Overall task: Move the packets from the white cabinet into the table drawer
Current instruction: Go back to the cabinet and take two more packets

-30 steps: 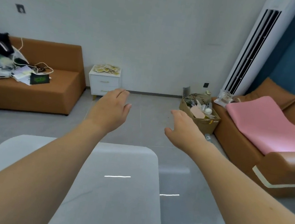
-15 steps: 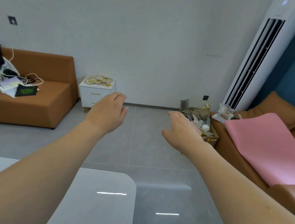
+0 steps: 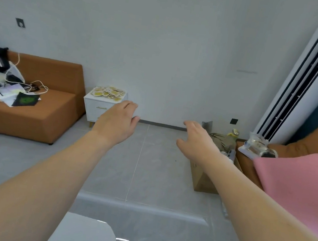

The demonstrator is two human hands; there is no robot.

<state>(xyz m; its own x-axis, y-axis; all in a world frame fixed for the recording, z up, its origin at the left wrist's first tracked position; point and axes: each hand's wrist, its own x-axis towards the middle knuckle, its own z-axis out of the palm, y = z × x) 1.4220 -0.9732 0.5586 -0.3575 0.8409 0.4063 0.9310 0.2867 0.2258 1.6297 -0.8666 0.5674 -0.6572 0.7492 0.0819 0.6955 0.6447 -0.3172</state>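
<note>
A loose heap of yellow-and-white packets (image 3: pixel 109 93) covers the top of a small white cabinet (image 3: pixel 98 107) standing against the far wall; single packets are too small to make out. The pile spreads widest left to right. The left hand (image 3: pixel 115 123), open and empty, partly hides the cabinet's right front. The right hand (image 3: pixel 195 144), also open and empty, hovers well to the right. An orange sofa (image 3: pixel 39 107) sits beside the cabinet. Only a corner of the white table (image 3: pixel 87 235) shows.
</note>
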